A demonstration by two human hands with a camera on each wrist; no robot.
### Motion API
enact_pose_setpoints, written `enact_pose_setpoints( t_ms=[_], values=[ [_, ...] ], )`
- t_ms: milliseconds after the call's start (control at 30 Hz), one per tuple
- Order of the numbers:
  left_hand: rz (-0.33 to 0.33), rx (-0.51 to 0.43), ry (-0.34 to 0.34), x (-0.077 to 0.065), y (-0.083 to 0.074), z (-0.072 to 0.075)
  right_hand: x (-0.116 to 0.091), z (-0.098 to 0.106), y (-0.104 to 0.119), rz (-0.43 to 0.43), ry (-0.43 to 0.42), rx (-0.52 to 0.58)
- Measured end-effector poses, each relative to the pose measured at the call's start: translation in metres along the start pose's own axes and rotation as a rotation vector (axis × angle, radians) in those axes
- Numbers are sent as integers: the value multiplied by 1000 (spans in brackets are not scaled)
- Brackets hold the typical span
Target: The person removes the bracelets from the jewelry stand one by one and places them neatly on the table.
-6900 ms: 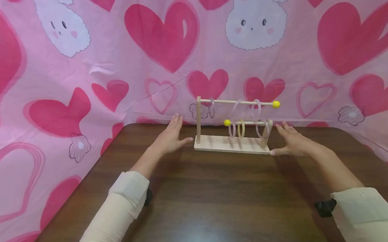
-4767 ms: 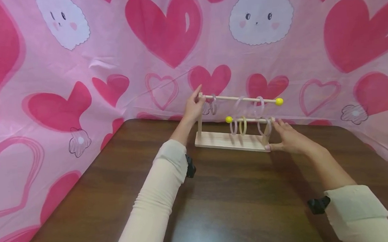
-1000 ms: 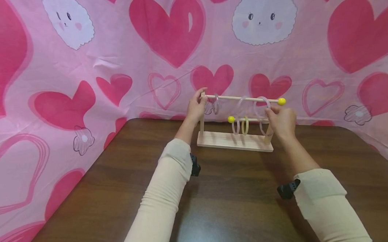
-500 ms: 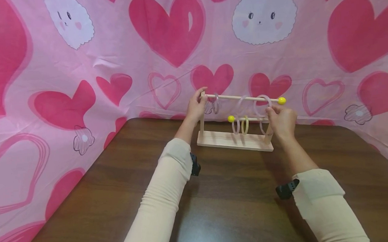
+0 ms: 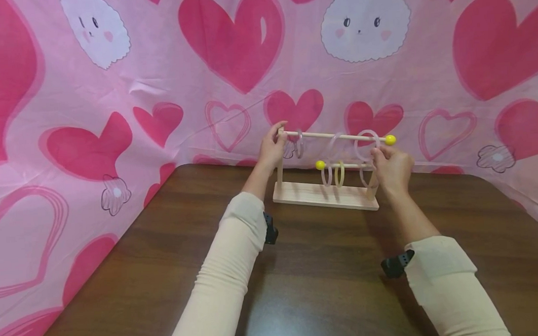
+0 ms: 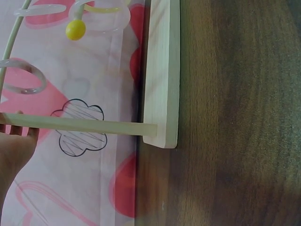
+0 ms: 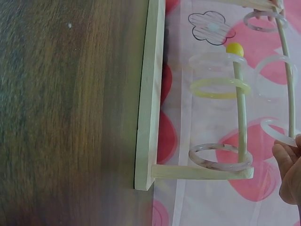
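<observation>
A wooden bangle rack (image 5: 325, 195) stands at the table's back, with an upper and a lower rod. My left hand (image 5: 271, 147) grips the top of its left post (image 6: 94, 125), fingers behind the wood. Between thumb and fingers my right hand (image 5: 393, 169) pinches a pale translucent bangle (image 7: 275, 136), which still encircles the upper rod close to its yellow end knob (image 5: 390, 140). A clear bangle and a greyish one (image 6: 28, 90) also hang on that rod. On the lower rod are a pale bangle, a yellow bangle (image 7: 214, 95) and a marbled bangle (image 7: 218, 165).
Dark wood table (image 5: 310, 267) spreads in front of the rack. Close behind hangs a pink cloth (image 5: 153, 52) printed with hearts and rabbits. The lower rod ends in its own yellow knob (image 6: 75, 29), facing left.
Both hands came from beside the rack: the left onto the post top, the right to the upper rod's bangle. In the last second that bangle has slid slightly right toward the knob.
</observation>
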State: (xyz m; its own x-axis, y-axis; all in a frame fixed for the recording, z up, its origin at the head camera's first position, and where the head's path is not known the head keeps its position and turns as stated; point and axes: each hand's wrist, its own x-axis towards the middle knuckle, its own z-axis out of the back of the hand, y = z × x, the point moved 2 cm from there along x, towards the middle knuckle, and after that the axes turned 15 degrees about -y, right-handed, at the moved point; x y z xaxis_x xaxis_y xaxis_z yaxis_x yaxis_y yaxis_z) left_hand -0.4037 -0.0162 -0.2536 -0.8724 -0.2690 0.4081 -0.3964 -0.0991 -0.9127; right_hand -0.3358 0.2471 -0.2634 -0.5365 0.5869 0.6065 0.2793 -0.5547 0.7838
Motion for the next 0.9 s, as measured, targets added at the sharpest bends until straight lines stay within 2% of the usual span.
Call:
enact_pose_setpoints(
  t_ms=[433,600,767,900],
  values=[
    [-9,-45,5,-2,1,-1,0,4,-4,33,-100,-12],
    [-14,-55,6,-2,1,-1,0,5,-6,-37,-122,9],
    [-10,-50,10,-2,1,0,2,8,-9,-56,-151,-6],
    [-15,-43,13,-1,2,-1,4,9,-13,-99,-171,27]
  ],
)
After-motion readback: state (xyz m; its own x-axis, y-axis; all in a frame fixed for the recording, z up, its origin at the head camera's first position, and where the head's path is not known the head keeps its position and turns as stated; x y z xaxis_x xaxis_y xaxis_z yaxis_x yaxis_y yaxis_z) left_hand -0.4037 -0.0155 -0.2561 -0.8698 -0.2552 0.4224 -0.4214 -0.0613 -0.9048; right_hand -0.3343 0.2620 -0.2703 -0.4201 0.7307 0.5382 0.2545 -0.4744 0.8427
